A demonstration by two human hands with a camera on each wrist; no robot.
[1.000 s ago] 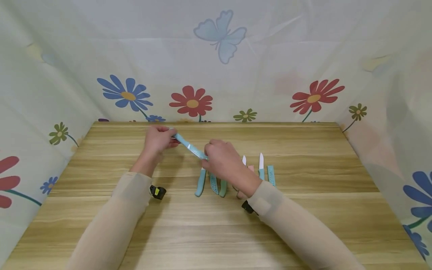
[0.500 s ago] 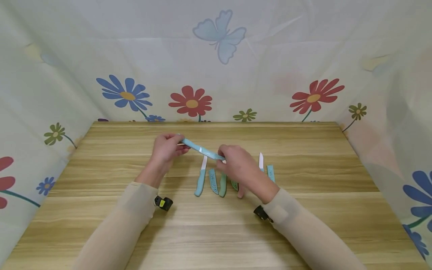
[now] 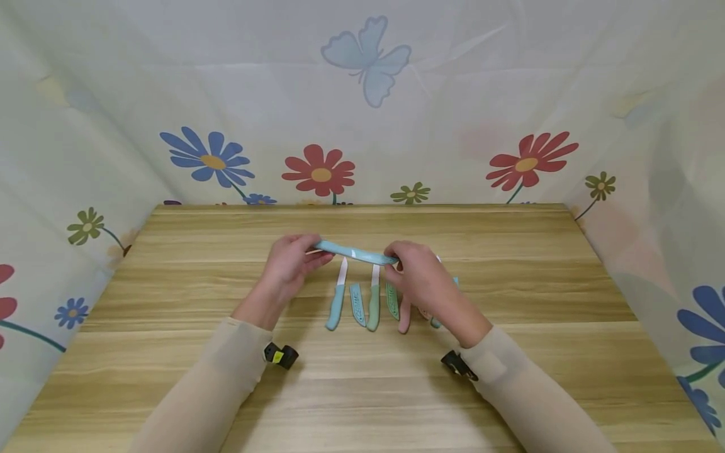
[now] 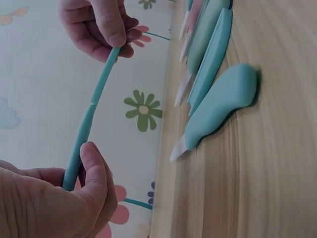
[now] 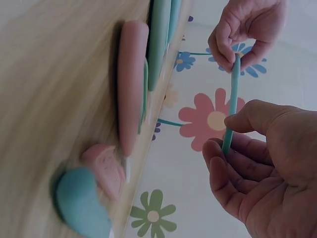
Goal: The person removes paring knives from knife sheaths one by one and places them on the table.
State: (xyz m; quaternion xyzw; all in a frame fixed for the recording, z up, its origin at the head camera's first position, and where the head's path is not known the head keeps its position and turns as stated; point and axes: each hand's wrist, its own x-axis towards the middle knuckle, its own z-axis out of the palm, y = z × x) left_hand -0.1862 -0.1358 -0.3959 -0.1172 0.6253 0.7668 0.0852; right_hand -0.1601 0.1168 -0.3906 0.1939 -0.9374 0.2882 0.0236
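Both hands hold a light blue paring knife with a blue sheath over its blade, raised above the table. My left hand pinches the handle's end. The sheath's tip is between the thumb and fingers of my right hand. A sliver of white shows where handle and sheath meet. Below lie a bare blue knife, a loose blue sheath, a green knife, a green sheath and a pink knife. The right hand partly hides a pink sheath and another blue knife.
The wooden table carries the knives and sheaths in a row near its middle. A flower-printed cloth rises behind the far edge and at both sides. Each sleeved wrist wears a small black camera.
Both hands have moved to the right with the sheathed knife, which has swung from a slant to nearly level. The blue and green knives on the left now show more fully.
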